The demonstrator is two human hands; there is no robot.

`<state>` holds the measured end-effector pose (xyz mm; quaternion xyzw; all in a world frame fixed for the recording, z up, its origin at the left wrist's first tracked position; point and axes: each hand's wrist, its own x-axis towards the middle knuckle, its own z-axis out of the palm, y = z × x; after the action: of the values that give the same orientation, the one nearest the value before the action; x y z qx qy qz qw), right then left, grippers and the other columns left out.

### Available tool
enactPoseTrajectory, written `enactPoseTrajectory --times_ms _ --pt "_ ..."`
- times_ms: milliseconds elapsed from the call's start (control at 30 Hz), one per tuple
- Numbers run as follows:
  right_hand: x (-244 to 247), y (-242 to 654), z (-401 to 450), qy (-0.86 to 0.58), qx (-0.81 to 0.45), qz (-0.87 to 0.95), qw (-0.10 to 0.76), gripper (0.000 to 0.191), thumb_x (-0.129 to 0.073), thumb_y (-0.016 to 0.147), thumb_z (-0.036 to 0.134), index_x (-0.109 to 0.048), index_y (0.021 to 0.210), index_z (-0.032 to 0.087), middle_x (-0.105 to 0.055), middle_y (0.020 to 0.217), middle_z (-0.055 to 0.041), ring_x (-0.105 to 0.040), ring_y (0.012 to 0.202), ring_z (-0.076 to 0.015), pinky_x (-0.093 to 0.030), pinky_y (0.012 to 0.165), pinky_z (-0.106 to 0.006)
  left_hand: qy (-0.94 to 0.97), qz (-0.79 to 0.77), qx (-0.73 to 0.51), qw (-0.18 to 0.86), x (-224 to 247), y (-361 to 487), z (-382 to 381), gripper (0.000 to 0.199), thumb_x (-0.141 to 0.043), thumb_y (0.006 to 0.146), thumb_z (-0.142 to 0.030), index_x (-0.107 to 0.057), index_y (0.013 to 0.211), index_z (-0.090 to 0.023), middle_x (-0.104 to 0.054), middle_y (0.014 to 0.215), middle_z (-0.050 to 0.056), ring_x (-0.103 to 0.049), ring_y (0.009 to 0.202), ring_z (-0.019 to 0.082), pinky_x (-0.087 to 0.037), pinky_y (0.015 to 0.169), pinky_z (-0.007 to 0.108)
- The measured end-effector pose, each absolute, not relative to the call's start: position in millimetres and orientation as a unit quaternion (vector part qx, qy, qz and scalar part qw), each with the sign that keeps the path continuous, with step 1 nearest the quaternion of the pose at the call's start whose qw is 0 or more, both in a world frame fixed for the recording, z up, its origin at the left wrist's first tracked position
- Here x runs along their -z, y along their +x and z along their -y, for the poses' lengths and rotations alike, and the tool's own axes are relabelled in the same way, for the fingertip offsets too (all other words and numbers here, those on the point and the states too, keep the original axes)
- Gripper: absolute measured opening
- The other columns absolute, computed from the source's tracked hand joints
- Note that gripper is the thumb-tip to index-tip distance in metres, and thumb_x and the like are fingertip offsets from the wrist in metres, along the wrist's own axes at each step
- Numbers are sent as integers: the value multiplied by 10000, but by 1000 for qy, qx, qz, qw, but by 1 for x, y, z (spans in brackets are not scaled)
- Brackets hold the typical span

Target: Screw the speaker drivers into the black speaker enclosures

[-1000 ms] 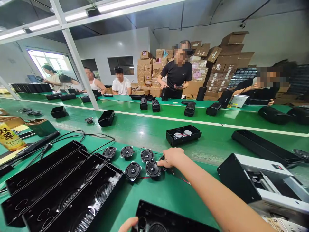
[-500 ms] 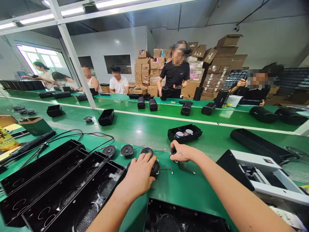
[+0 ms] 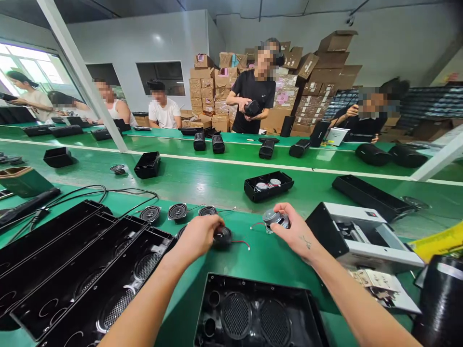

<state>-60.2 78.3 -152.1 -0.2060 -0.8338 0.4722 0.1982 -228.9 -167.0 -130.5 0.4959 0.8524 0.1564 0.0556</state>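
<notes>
My right hand [image 3: 293,232] grips a round speaker driver [image 3: 275,218] between fingers and thumb, its silver magnet side facing up. My left hand [image 3: 200,238] rests on a second black driver [image 3: 222,235], covering part of it, and a red-and-black wire trails from that driver to the right. Several more drivers, such as one [image 3: 177,211], sit on the green bench [image 3: 238,255] beyond my left hand. Black speaker housings [image 3: 83,255] lie to the left, and an open housing [image 3: 253,308] lies below my hands.
A grey-and-black machine [image 3: 361,236] stands to the right, with papers [image 3: 379,289] and a black cylinder [image 3: 441,303] near it. Black cables [image 3: 72,197] lie at the left. Beyond, a black tray with silver parts [image 3: 268,186] sits on a green belt, and co-workers handle parts across it.
My right hand has lifted its driver off the bench and turned the magnet side up. My left hand stays on its driver. The view has tilted.
</notes>
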Motion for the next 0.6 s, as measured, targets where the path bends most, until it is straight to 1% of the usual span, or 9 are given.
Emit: enactPoseTrajectory --times_ms 67,167,233,267,333,367,433,533,600 --pt "170 -50 -76 -241 -449 837 202 324 -690 1051 368 -626 1263 130 -648 1108 -75 -650 888 -167 -614 793 -324 495 -847 -179 74 125 -231 164 279 -675 1065 -381 -685 1241 -165 -726 1184 74 -728 1019 214 -630 922 431" --pt "189 -38 -71 -280 -402 852 186 322 -691 1050 389 -641 1230 126 -653 1147 -87 -663 974 -195 -617 878 -376 520 -826 -180 122 124 -227 163 252 -677 1063 -373 -706 1197 -162 -735 1181 72 -727 1061 226 -615 969 459" --pt "195 -30 -67 -287 -364 873 153 308 -707 1038 395 -658 1187 130 -654 1181 -95 -658 1043 -214 -605 938 -409 542 -809 -166 156 127 -223 166 243 -692 1054 -355 -717 1207 -168 -730 1255 84 -711 1156 248 -586 1043 503" --pt "196 -27 -66 -286 -343 885 131 297 -718 1028 387 -665 1170 132 -652 1206 -99 -651 1081 -224 -595 969 -425 548 -804 -156 168 128 -222 170 274 -710 1042 -354 -712 1248 -174 -711 1325 95 -689 1226 269 -562 1085 533" --pt "194 -22 -64 -279 -300 908 82 284 -733 1015 366 -670 1167 135 -645 1236 -102 -636 1131 -240 -576 1013 -454 551 -803 -138 180 129 -220 179 401 -761 1004 -366 -678 1357 -193 -651 1459 116 -635 1335 309 -517 1143 582" --pt "191 -20 -63 -276 -281 918 55 287 -734 1014 358 -669 1182 135 -642 1241 -103 -632 1144 -246 -570 1027 -467 550 -805 -129 182 129 -220 184 465 -785 985 -371 -658 1400 -202 -635 1488 120 -626 1350 319 -512 1148 591" --pt "181 -19 -61 -270 -248 930 4 326 -729 1018 352 -657 1254 139 -637 1261 -107 -632 1159 -257 -566 1042 -490 545 -812 -112 178 128 -220 191 482 -796 976 -357 -655 1412 -208 -669 1440 113 -663 1295 309 -536 1120 582" --pt "161 -23 -59 -260 -212 941 -53 459 -726 1022 360 -595 1415 162 -597 1376 -130 -617 1230 -283 -562 1069 -516 532 -828 -101 143 126 -219 190 291 -743 1015 -290 -712 1285 -187 -744 1242 78 -724 1137 262 -585 1043 535" --pt "148 -28 -57 -262 -186 944 -79 519 -711 1034 393 -555 1479 176 -569 1427 -142 -610 1251 -292 -562 1074 -523 529 -835 -110 103 127 -215 183 214 -715 1030 -251 -715 1229 -173 -740 1185 65 -722 1102 246 -597 1013 505"
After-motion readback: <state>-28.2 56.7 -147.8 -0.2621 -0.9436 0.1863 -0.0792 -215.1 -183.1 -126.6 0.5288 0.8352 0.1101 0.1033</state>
